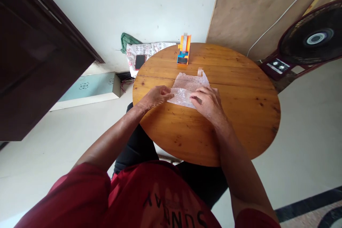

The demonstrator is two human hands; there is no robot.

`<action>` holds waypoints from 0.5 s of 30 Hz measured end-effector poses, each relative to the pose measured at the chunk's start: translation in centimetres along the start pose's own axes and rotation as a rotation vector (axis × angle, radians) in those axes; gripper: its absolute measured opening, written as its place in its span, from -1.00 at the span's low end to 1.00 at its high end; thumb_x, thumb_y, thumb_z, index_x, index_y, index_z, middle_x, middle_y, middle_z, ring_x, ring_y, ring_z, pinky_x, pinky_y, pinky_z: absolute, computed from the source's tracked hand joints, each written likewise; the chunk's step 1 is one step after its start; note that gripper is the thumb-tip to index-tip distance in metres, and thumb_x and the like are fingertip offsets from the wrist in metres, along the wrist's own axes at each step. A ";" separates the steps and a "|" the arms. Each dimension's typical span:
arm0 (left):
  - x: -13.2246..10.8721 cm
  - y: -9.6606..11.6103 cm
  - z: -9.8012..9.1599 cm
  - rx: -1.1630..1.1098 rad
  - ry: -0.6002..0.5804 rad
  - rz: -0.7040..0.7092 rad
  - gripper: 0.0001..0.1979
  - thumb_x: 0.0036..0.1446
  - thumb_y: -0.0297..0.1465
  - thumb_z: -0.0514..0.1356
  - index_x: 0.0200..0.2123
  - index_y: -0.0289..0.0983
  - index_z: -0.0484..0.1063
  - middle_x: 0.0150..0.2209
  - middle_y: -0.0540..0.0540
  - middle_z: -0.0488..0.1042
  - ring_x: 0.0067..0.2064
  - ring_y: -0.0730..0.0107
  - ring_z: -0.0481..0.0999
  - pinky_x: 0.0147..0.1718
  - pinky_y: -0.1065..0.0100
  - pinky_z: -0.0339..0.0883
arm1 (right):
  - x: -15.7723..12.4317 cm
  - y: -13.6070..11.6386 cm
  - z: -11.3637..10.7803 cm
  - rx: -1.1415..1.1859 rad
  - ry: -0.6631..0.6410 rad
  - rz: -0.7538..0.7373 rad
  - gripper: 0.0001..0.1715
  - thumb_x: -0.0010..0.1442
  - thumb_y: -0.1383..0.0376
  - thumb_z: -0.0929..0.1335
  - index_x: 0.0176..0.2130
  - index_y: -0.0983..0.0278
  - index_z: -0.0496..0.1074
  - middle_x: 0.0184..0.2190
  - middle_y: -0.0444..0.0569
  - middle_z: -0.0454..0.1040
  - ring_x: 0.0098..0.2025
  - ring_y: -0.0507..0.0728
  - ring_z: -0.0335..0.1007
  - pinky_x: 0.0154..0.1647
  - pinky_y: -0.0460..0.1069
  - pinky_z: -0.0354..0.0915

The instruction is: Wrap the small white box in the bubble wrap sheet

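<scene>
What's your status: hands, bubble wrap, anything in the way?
Left hand at left edge of bubble wrap; right hand on its right side. Bubble wrap on table. Tape dispenser beyond, clear of both hands.

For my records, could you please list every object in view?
Bubble wrap: one, clear, on table between hands
Tape dispenser: one, orange and blue, table's far side
Table: one, brown, centre
Printed sheet: one, white, behind table's left
Flat object: one, black and red, on sheet
Bag: one, green, beside sheet
Box: one, pale blue, left floor
Door: one, dark brown, left
Fan: one, dark, right
Cable: one, white, right wall
Shirt: one, red, bottom
Trousers: one, black, below table
Left hand: one, bare, wrap's left
Right hand: one, bare, wrap's right
</scene>
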State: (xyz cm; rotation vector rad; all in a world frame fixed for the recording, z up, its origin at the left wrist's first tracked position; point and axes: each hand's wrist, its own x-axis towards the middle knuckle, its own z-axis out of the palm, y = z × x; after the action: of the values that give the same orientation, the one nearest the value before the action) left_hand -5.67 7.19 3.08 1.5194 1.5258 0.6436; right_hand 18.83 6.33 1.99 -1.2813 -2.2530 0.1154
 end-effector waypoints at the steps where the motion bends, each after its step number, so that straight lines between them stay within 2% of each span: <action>1: 0.2 0.3 0.2 -0.027 -0.010 -0.053 -0.66 0.00 -0.21 0.40 -0.25 -0.28 0.44 -0.56 0.05 0.40 -0.54 0.48 0.35 -0.50 0.43 0.10 | 0.0 0.0 0.0 0.002 0.000 0.000 -0.81 0.26 0.29 0.36 -0.33 0.17 0.60 -0.23 -0.02 0.61 -0.09 0.21 0.45 0.00 0.13 0.12; 4: 0.8 1.4 0.9 -0.089 -0.005 -0.209 -0.43 -0.10 -0.23 0.50 -0.08 -0.24 0.34 -0.65 0.12 0.33 -0.63 0.45 0.33 -0.55 0.42 0.10 | 0.0 0.0 0.0 0.014 -0.002 -0.005 -0.81 0.27 0.30 0.36 -0.33 0.17 0.59 -0.23 -0.03 0.61 -0.09 0.20 0.45 0.00 0.12 0.13; 8: 1.1 2.3 1.7 -0.099 0.025 -0.273 -0.22 -0.26 -0.19 0.59 -0.02 -0.27 0.31 -0.67 0.13 0.33 -0.64 0.38 0.38 -0.56 0.39 0.15 | 0.0 0.1 0.1 0.012 0.006 -0.015 -0.81 0.26 0.30 0.36 -0.35 0.16 0.58 -0.25 -0.03 0.60 -0.10 0.21 0.43 -0.02 0.13 0.13; 11: 1.2 2.5 2.0 -0.081 0.040 -0.304 -0.26 -0.28 -0.17 0.59 -0.08 -0.26 0.35 -0.64 0.08 0.39 -0.61 0.33 0.44 -0.56 0.38 0.17 | 0.0 0.1 0.2 0.000 0.017 -0.020 -0.81 0.25 0.31 0.36 -0.35 0.17 0.59 -0.24 -0.02 0.61 -0.10 0.22 0.43 -0.03 0.13 0.13; 15: 1.7 2.2 2.5 -0.073 -0.005 -0.277 -0.48 -0.26 -0.21 0.58 -0.30 -0.26 0.42 -0.66 0.00 0.42 -0.58 0.27 0.49 -0.56 0.38 0.15 | 0.0 0.1 0.2 -0.011 0.013 -0.027 -0.81 0.26 0.30 0.36 -0.33 0.17 0.60 -0.23 0.00 0.62 -0.10 0.23 0.44 -0.05 0.13 0.13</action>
State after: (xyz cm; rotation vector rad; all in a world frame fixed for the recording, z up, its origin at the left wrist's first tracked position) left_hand -2.25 8.62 3.30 1.2252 1.6526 0.5275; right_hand 18.77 6.38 1.78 -1.2535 -2.2617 0.0845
